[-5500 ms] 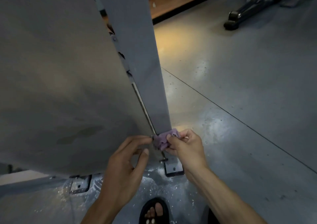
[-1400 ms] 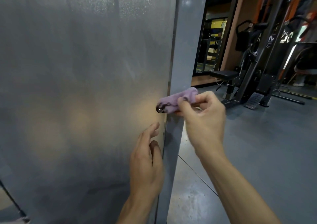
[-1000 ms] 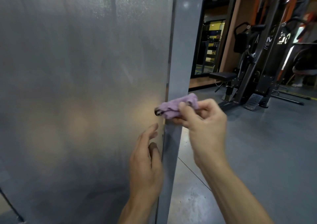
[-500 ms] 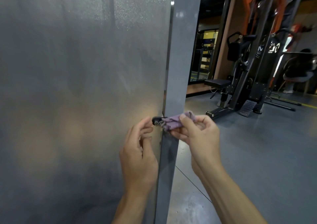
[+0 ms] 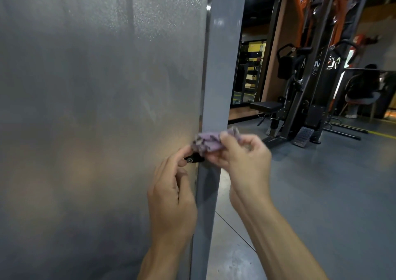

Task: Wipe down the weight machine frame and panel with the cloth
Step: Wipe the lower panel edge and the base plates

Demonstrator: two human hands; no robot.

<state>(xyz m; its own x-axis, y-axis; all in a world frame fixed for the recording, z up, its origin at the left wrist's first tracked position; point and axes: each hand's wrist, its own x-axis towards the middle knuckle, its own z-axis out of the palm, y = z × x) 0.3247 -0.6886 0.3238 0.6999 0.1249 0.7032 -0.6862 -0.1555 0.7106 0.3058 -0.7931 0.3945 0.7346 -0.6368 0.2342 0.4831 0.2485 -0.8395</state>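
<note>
a: where's the cloth right now?

b: i see the purple cloth (image 5: 209, 143) bunched in my right hand (image 5: 243, 159), just right of centre in the frame. the fingers and thumb are curled round it, pinching it against the grey frame post (image 5: 222, 69) that runs top to bottom through the middle.

a: and the other hand?

b: my left hand (image 5: 171, 196) sits lower centre, against the edge of the frosted panel (image 5: 96, 108) that fills the left half. its fingertips are curled in around a small black fastener (image 5: 192, 159) at the seam between panel and post. i think it's pinching that piece, though blur makes the contact hard to read.

a: so which step is this?

b: i judge it as detail work at the seam: the cloth is touching the post right above the fastener, so the fitting and the joint are being wiped, not the broad surfaces.

a: what does the next move need?

b: a firm pinch on the cloth, worked round the fastener, with the left hand steadying it. after that the wad should be opened flatter for long strokes over the panel, which looks streaked toward the upper left.
</note>
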